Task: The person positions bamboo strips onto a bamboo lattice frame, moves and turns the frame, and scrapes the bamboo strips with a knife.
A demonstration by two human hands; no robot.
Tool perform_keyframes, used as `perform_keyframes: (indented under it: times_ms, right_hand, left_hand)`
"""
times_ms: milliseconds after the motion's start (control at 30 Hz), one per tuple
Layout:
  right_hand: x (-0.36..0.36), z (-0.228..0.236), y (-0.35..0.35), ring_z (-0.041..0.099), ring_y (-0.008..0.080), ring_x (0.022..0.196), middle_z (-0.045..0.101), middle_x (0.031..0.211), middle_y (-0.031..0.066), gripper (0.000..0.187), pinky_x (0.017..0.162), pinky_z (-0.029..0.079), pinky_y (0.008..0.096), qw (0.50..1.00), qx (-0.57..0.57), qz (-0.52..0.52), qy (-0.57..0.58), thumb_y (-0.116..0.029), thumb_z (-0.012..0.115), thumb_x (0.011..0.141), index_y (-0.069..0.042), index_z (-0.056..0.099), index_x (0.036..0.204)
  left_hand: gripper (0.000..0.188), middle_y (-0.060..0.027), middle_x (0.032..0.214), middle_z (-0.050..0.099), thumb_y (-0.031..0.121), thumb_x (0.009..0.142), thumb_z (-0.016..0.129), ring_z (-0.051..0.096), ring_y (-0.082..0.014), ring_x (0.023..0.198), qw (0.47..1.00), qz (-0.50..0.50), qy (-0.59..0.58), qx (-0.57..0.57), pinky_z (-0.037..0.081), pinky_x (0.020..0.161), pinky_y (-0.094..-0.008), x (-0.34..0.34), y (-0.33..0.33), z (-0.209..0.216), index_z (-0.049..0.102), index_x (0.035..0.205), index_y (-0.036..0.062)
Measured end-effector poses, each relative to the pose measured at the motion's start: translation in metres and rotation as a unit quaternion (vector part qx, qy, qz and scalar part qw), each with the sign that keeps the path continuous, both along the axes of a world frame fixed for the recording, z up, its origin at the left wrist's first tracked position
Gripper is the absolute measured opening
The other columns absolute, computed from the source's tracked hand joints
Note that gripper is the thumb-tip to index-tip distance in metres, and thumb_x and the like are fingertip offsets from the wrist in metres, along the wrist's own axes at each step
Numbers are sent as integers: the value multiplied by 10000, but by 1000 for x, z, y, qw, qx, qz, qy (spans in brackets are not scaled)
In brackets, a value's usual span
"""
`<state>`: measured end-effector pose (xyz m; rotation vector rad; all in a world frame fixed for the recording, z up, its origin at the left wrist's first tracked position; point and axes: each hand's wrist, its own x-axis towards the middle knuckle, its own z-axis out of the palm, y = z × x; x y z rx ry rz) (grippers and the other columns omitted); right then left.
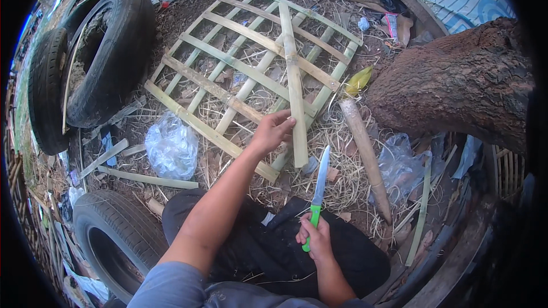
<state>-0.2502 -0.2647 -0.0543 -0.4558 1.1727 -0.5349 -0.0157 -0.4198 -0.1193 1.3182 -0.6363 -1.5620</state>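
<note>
Left hand (273, 130): reaches forward over the ground; fingers (285, 121) lie loosely curled against the slat, thumb side toward it, touching rather than clamping.
Right hand (315, 235): fingers wrapped tight round the green handle of the knife (319, 188), held above the lap.
Slat (293, 82): pale split bamboo lying on top of the lattice (228, 51), near end just beside the left hand.
Slat axis: long axis runs away from the person, far end tilted slightly left, crossing the lattice strips.
Knife axis: blade points forward and a little right, tip toward the slat's near end.
Handling (judged): slat likely light, stiff along its length, springy across; edges may splinter. Best taken near the lower end, flat faces pinched.
Surroundings: tyres (108, 51) at left, trunk (456, 80) at right, straw underfoot.
</note>
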Motion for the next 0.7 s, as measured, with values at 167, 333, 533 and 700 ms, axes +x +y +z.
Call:
perform_keyframes:
  times_ms: [167, 333, 533, 700]
  right_hand:
    - [3, 5, 5, 428, 100, 441, 423, 568, 1, 93, 478, 419, 281, 1000, 13, 2, -28, -103, 554, 905, -33, 518, 955]
    - [-5, 6, 7, 419, 99, 450, 418, 581, 0, 93, 495, 420, 288, 999, 29, -7, -44, -99, 547, 909, -30, 513, 961]
    - [-7, 5, 8, 425, 96, 456, 423, 584, 4, 78, 495, 420, 288, 996, 49, 3, -76, -69, 523, 908, -22, 503, 967]
    - [-9, 5, 6, 427, 95, 457, 425, 582, 4, 77, 495, 422, 289, 996, 63, -6, -69, -64, 522, 906, -20, 502, 966]
  left_hand:
    - [364, -84, 1013, 641, 151, 942, 553, 614, -144, 825, 999, 49, -12, 12, 543, 647, -291, 15, -36, -1, 527, 1276, 8]
    - [342, -50, 911, 643, 133, 935, 563, 597, -105, 719, 997, 28, -58, 30, 564, 642, -265, 22, -39, -11, 544, 1254, 12]
    - [340, -95, 933, 670, 127, 932, 564, 644, -137, 738, 996, 16, -79, 30, 561, 633, -282, 23, -39, -4, 547, 1243, -11]
    - [338, -90, 931, 668, 142, 942, 552, 639, -133, 730, 993, -12, -119, 25, 563, 640, -280, 32, -40, -6, 548, 1243, -12]
